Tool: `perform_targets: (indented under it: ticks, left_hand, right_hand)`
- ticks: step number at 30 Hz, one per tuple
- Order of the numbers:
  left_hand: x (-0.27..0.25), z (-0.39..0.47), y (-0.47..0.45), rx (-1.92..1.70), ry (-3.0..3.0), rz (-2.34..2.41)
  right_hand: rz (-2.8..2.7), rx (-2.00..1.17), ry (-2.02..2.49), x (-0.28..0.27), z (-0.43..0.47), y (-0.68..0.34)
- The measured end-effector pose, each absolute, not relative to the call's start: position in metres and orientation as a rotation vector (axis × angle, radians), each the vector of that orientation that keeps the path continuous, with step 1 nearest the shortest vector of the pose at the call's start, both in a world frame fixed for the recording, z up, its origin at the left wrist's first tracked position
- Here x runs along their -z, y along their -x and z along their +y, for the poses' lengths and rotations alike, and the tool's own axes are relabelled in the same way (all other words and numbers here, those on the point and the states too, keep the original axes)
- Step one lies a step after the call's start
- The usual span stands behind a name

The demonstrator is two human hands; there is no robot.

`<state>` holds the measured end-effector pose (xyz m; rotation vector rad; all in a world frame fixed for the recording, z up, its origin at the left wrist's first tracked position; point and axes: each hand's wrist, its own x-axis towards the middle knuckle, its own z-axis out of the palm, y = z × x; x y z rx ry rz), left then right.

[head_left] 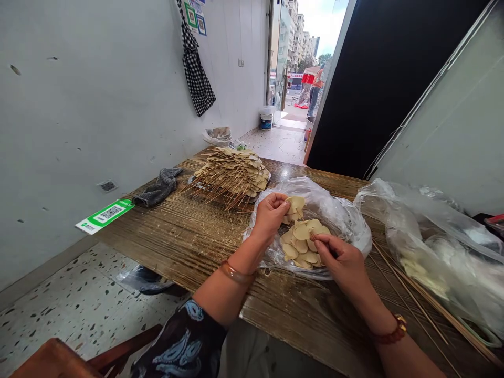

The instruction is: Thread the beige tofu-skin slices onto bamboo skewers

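My left hand is closed, with pale yellow slices, which look like potato, at its fingertips. A thin skewer seems to run out to its left, mostly hidden by the hand. My right hand is pinched at the edge of a slice on top of a loose pile of potato slices. This pile lies on an opened clear plastic bag. Farther back, a tray carries a high heap of skewered slices, their sticks pointing toward me.
Loose bamboo skewers lie at the right, beside another plastic bag with pale contents. A grey cloth and a green QR card are at the wooden table's left edge. A checkered apron hangs on the wall.
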<state>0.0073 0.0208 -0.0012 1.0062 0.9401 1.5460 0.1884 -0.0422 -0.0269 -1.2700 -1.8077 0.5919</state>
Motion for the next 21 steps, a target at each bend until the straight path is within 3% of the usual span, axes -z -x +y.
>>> perform_targets:
  ticks: [15,21]
  left_hand:
    - [0.0029,0.0187,-0.0114,-1.425,-1.199,0.954]
    - [0.0002,0.015,-0.0135,-1.328,-1.015,0.835]
  right_hand:
    - [-1.729,-0.689,1.303,0.0292,-0.0407,-0.1892]
    - [-1.648,-0.724,1.328,0.0259,-0.0422,-0.1884]
